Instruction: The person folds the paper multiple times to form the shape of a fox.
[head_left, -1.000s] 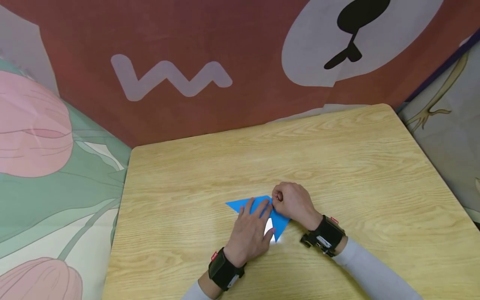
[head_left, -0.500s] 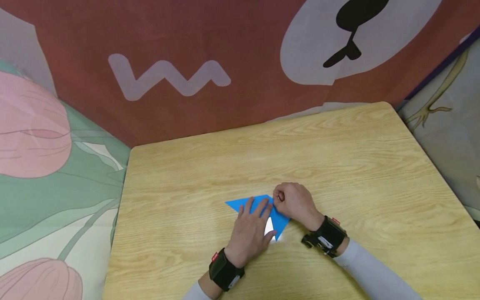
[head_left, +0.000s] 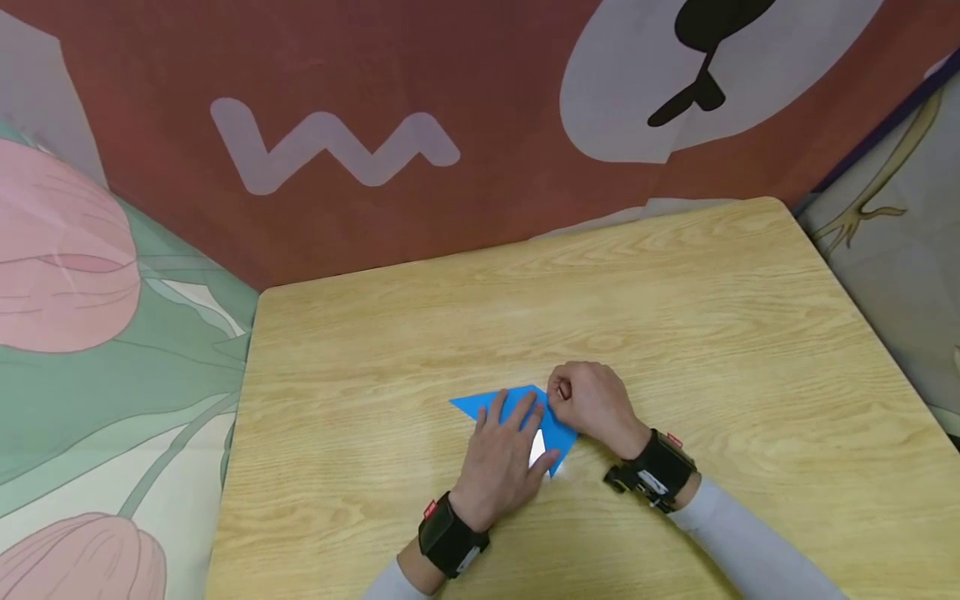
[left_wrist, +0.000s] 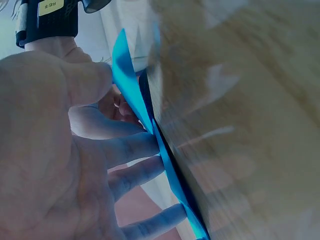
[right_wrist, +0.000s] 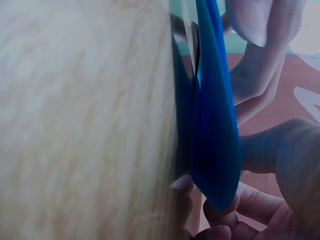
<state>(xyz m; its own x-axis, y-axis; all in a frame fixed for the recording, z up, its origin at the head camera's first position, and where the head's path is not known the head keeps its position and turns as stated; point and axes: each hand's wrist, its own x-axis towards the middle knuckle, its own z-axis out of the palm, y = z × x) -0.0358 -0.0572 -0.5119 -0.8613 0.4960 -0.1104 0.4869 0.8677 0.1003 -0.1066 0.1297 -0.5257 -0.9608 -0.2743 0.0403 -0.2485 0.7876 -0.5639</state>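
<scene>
A folded sheet of blue origami paper (head_left: 558,435) lies on the table, pointed at the left and near ends, with a patch of white underside showing. My left hand (head_left: 497,467) rests flat on it, fingers spread and straight, pressing it down. At the paper's upper right edge, my right hand (head_left: 592,402) is curled, thumb and forefinger at the fold. In the right wrist view the paper (right_wrist: 215,135) bows up off the tabletop, and the right thumb (right_wrist: 257,152) touches its face above the curled fingers. The left wrist view has the left fingertips along the paper (left_wrist: 132,92), one corner raised.
The wood-grain table (head_left: 375,333) extends on every side of the paper. Behind it hangs a reddish-brown cloth (head_left: 337,225) with a cartoon face. A flower-print cloth (head_left: 67,400) hangs at the left. Black camera straps (head_left: 453,537) are on both wrists.
Both hands stay nearly in place on the paper. The left thumb has shifted slightly outward and up over the near point. The head view has tilted slightly.
</scene>
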